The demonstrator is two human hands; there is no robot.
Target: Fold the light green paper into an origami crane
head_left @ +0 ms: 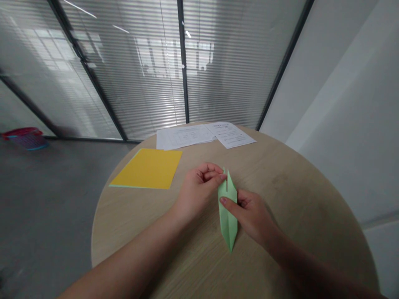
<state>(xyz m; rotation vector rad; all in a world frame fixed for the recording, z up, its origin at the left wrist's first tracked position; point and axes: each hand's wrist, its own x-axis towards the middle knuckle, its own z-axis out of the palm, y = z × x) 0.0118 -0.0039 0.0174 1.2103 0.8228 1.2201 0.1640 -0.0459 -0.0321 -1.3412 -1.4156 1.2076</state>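
Observation:
A light green sheet of paper (228, 224), folded into a long narrow shape with pointed ends, is held over the round table. Its upper end splits into two upright points with a slit between them. My left hand (202, 182) pinches the left upper point between thumb and fingers. Lower down, my right hand (251, 211) grips the right side, its thumb flat across the front face and its fingers behind the paper, partly hidden.
Yellow paper (149, 168) with a green edge beneath it lies at the table's left. Printed white sheets (187, 137) rest at the far edge of the wooden table (296, 199). A red and blue basket (26, 138) stands on the floor, far left, near glass panels with blinds.

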